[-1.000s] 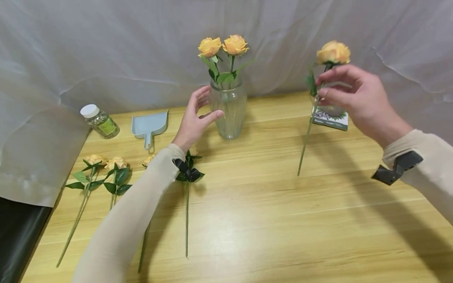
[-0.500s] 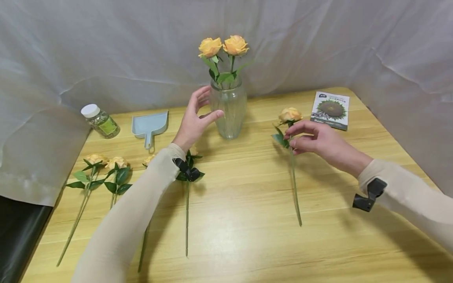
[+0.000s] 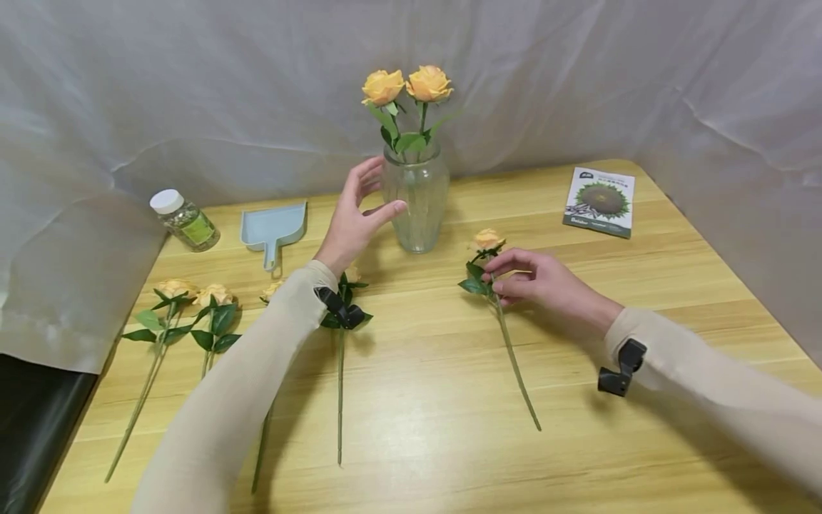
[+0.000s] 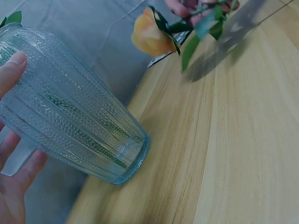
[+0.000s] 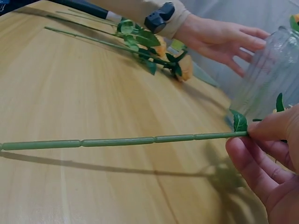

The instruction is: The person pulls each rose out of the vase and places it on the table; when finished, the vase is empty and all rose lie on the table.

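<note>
A ribbed clear glass vase (image 3: pixel 420 207) stands upright at the back middle, with two yellow-orange roses (image 3: pixel 429 84) in it. My left hand (image 3: pixel 353 218) is at the vase's left side, fingers spread and relaxed, the thumb in front of the glass; whether it presses the glass is hard to tell. My right hand (image 3: pixel 536 285) pinches another yellow-orange rose (image 3: pixel 514 350) by its green stem just below the bloom, between thumb and fingers. That rose slants just above the table right of the vase, its shadow apart from the stem in the right wrist view.
Several more roses (image 3: pixel 150 371) lie at the left, one rose (image 3: pixel 340 400) beside my left forearm. A white-capped jar (image 3: pixel 193 225) and a light blue dustpan (image 3: pixel 272 225) lie behind them. A sunflower seed packet (image 3: pixel 600 202) lies at the back right of the wooden table.
My right hand has moved left and toward the front, lowering the rose from above the seed packet down near the tabletop. The left hand has stayed at the vase.
</note>
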`<state>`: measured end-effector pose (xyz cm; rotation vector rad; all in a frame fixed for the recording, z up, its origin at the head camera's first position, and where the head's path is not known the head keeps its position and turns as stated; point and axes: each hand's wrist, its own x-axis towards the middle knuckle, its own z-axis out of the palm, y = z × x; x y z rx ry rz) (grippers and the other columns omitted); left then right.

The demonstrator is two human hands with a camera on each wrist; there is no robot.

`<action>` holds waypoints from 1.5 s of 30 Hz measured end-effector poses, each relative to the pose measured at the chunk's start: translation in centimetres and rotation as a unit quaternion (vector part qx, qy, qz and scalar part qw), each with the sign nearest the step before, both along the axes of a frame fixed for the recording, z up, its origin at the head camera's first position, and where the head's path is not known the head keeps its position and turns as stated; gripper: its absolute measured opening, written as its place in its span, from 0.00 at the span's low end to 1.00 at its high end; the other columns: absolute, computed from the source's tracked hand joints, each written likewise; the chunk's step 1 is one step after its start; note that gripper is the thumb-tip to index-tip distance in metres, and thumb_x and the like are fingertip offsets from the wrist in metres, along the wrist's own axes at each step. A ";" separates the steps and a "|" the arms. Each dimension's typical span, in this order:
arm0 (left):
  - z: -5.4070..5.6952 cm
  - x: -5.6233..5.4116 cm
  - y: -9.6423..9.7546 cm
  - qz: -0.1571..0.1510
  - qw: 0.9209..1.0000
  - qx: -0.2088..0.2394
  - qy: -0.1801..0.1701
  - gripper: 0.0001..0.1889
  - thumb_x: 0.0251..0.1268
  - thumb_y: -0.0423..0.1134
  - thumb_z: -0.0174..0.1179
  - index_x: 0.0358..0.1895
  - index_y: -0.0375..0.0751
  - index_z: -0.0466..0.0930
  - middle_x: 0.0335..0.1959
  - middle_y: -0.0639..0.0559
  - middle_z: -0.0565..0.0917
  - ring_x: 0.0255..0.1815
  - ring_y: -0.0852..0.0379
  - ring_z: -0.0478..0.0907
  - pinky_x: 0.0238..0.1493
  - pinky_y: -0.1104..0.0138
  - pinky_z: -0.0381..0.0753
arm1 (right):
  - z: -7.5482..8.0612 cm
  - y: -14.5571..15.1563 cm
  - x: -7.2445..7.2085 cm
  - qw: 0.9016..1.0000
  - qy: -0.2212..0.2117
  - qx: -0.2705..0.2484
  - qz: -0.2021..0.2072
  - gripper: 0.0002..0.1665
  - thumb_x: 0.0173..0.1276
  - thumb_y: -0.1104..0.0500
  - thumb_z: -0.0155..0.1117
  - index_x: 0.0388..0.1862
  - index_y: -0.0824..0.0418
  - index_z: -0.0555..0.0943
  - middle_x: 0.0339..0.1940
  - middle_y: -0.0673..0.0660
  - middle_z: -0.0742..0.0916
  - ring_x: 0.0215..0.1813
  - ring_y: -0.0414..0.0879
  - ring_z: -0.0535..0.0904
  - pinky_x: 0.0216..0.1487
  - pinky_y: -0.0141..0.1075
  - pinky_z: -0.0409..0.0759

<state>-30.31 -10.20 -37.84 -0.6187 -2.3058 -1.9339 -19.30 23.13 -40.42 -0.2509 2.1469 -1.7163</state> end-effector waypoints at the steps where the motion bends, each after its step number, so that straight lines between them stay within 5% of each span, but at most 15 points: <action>1: -0.1 0.0 0.0 0.001 1.000 -0.003 -0.001 0.40 0.73 0.42 0.74 0.83 0.60 0.63 0.83 0.52 0.67 0.80 0.53 0.68 0.81 0.48 0.73 | -0.2 -0.2 0.0 1.000 -0.010 -0.006 -0.002 0.24 0.79 0.68 0.66 0.70 0.73 0.75 0.64 0.65 0.86 0.47 0.38 0.89 0.52 0.36 0.92; 11: -0.1 0.0 0.0 0.001 1.000 -0.005 0.000 0.40 0.74 0.43 0.74 0.83 0.61 0.63 0.83 0.53 0.67 0.80 0.53 0.68 0.81 0.48 0.73 | -1.7 -0.6 -0.1 0.999 0.004 0.034 0.004 0.22 0.79 0.66 0.67 0.68 0.72 0.77 0.63 0.73 0.84 0.40 0.44 0.90 0.49 0.38 0.93; 18: -0.2 0.1 -0.2 0.001 1.000 0.002 0.004 0.40 0.74 0.42 0.74 0.83 0.61 0.63 0.84 0.53 0.67 0.80 0.53 0.68 0.81 0.48 0.73 | -1.5 -0.7 -0.1 0.999 0.003 0.051 -0.005 0.25 0.79 0.67 0.68 0.70 0.70 0.76 0.73 0.72 0.80 0.41 0.46 0.91 0.50 0.39 0.93; 23: -0.2 0.0 -0.3 0.000 1.000 0.002 0.001 0.40 0.74 0.42 0.74 0.83 0.60 0.63 0.84 0.52 0.67 0.80 0.52 0.67 0.82 0.44 0.71 | -0.8 -0.3 -0.1 0.994 0.045 0.099 -0.032 0.24 0.80 0.62 0.68 0.71 0.65 0.76 0.65 0.67 0.82 0.44 0.49 0.91 0.49 0.38 0.93; 28: 0.0 0.0 -0.3 -0.001 1.000 0.002 0.000 0.40 0.74 0.42 0.74 0.83 0.60 0.63 0.84 0.52 0.66 0.80 0.51 0.67 0.82 0.46 0.72 | 0.5 0.6 -0.4 0.988 0.076 0.111 -0.080 0.25 0.82 0.55 0.68 0.73 0.58 0.76 0.60 0.61 0.83 0.51 0.52 0.88 0.54 0.36 0.90; 38: 0.0 0.0 -0.1 -0.005 1.000 0.013 0.000 0.40 0.73 0.40 0.74 0.83 0.60 0.64 0.83 0.52 0.67 0.80 0.52 0.68 0.81 0.47 0.74 | 5.2 1.6 -3.1 0.964 0.227 0.082 -0.113 0.21 0.81 0.56 0.69 0.68 0.62 0.80 0.62 0.55 0.86 0.50 0.43 0.88 0.54 0.28 0.89; 45: -0.2 -0.1 -0.1 -0.007 1.000 0.016 -0.002 0.40 0.73 0.40 0.74 0.83 0.60 0.64 0.83 0.52 0.67 0.80 0.52 0.68 0.79 0.49 0.76 | 8.3 0.9 -5.0 0.957 0.258 0.037 -0.124 0.21 0.80 0.55 0.71 0.67 0.58 0.82 0.60 0.51 0.87 0.53 0.47 0.87 0.55 0.29 0.89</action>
